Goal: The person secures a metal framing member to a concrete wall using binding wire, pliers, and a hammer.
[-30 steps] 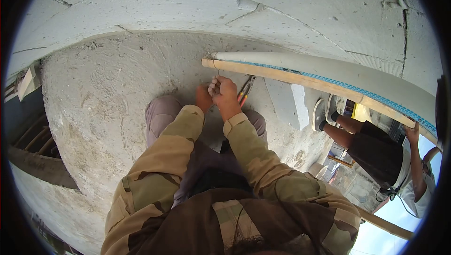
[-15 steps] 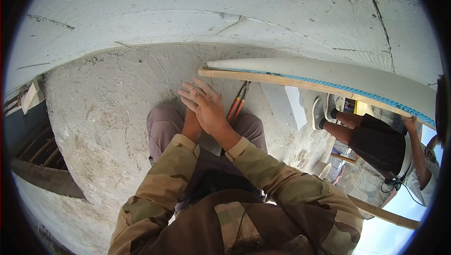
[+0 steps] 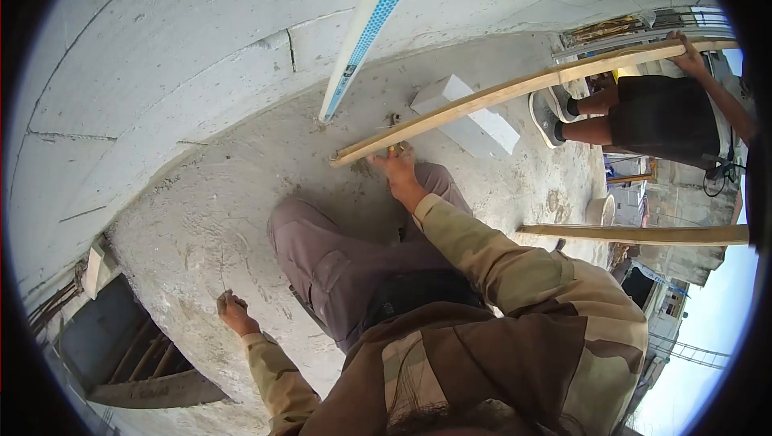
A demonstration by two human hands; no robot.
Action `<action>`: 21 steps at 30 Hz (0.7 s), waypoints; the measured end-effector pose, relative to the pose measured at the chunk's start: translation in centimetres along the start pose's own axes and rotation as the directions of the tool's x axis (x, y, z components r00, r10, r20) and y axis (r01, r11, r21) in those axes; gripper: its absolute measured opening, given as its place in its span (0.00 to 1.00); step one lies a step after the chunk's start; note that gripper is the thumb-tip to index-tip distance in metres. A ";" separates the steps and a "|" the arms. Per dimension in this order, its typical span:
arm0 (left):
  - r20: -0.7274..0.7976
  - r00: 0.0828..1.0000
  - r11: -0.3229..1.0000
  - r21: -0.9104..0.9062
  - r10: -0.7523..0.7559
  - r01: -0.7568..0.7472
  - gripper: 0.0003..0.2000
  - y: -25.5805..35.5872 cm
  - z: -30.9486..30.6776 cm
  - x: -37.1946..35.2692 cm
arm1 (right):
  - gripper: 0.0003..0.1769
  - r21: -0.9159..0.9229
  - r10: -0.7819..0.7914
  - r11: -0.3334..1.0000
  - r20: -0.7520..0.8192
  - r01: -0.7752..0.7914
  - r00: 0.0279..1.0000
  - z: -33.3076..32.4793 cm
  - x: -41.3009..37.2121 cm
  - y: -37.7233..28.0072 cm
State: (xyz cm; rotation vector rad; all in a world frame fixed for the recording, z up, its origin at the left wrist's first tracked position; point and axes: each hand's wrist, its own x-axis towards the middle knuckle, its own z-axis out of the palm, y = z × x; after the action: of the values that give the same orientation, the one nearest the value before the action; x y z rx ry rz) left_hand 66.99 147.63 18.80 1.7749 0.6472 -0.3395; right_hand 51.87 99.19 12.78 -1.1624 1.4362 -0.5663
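Observation:
My right hand [image 3: 398,169] is closed at the near end of the wooden batten [image 3: 474,106], on the red-and-yellow-handled pincers. The pincers' dark metal head [image 3: 395,118] shows just beyond the batten, which hides the part between. My left hand [image 3: 233,313] is low at the left over the rough concrete floor [image 3: 189,227], its fingers curled together; what they hold, if anything, is too small to make out. Beyond the batten's end stands a white pipe [image 3: 362,42] with a blue patterned strip, its lower end at the floor.
A pale block wall [image 3: 201,42] curves across the front. A light block [image 3: 466,118] lies under the batten. At the right, another person [image 3: 659,110] stands with a hand on the batten's far part. An opening [image 3: 149,347] in the floor is at lower left.
My hands, together before, are now apart: the left went down-left, the right onto the pincers. The white pipe now stands apart from the batten, and my view has turned.

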 end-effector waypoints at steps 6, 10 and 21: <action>0.256 0.750 0.740 0.525 -0.609 0.422 0.04 -15.6 -15.7 -10.0 | 0.29 0.272 0.185 0.923 0.303 -0.271 0.935 -1.8 -2.6 -4.4; 0.430 0.597 0.641 0.743 -0.677 0.192 0.05 -18.8 -14.9 -10.7 | 0.13 -0.041 0.212 0.977 0.353 -0.212 0.911 -7.7 -8.4 -6.2; 0.474 0.602 0.283 0.877 -0.642 -0.388 0.11 -9.0 -6.8 -1.9 | 0.11 0.586 0.241 0.808 -0.416 0.056 0.877 -39.0 -20.8 10.2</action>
State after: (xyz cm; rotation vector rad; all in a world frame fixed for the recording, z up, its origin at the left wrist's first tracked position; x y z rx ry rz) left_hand 59.50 155.33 14.75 2.3187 -0.2395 -1.9704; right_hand 9.26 111.10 22.79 -0.4567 1.5497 -1.1903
